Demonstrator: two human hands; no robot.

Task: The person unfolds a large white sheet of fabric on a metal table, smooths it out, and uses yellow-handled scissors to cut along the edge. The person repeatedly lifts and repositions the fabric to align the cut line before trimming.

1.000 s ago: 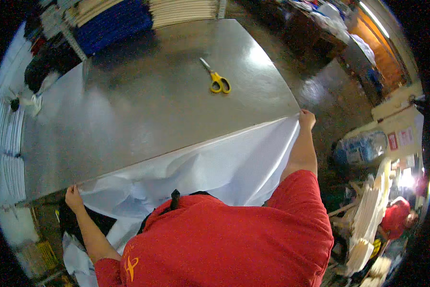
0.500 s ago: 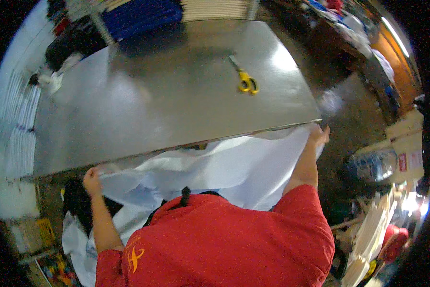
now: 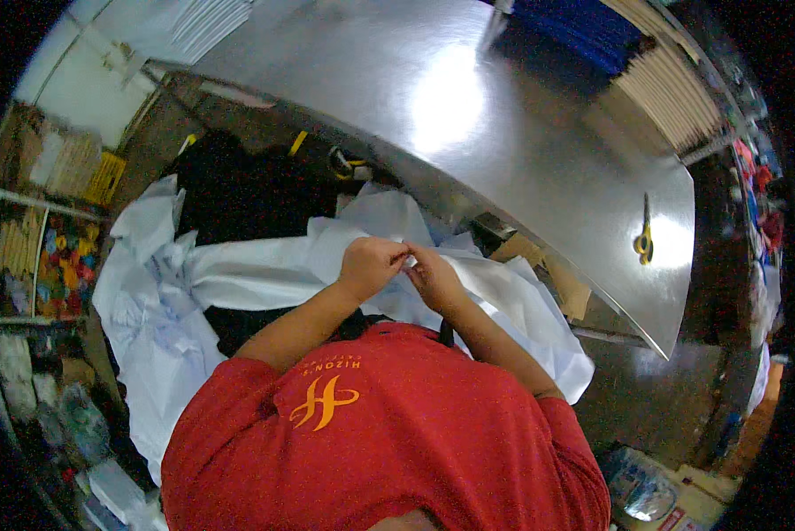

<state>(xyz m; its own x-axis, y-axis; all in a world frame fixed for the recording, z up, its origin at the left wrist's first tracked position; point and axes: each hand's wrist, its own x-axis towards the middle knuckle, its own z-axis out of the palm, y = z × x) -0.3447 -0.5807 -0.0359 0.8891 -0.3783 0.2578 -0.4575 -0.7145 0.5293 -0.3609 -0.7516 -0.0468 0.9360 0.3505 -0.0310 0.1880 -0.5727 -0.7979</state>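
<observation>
In front of my chest, my left hand (image 3: 372, 267) and my right hand (image 3: 433, 275) meet, both closed on an edge of a large white cloth (image 3: 256, 273). Fingertips of the two hands nearly touch, pinching the fabric between them. From there the cloth spreads in loose folds to both sides, draping down at my left and over toward the table at my right. Yellow-handled scissors (image 3: 645, 243) lie on the metal table (image 3: 548, 159), well away from my hands.
Black fabric (image 3: 247, 186) lies beyond the cloth at left. A shelf of colourful spools (image 3: 67, 265) stands at far left, near a yellow crate (image 3: 104, 180). Folded blue cloth (image 3: 583, 35) and a cream stack (image 3: 667, 97) sit past the table. A plastic-wrapped bundle (image 3: 636, 487) is low at right.
My hands have come together from wide apart, bringing the cloth's edge with them. The view has turned left, so the table and scissors now appear farther right.
</observation>
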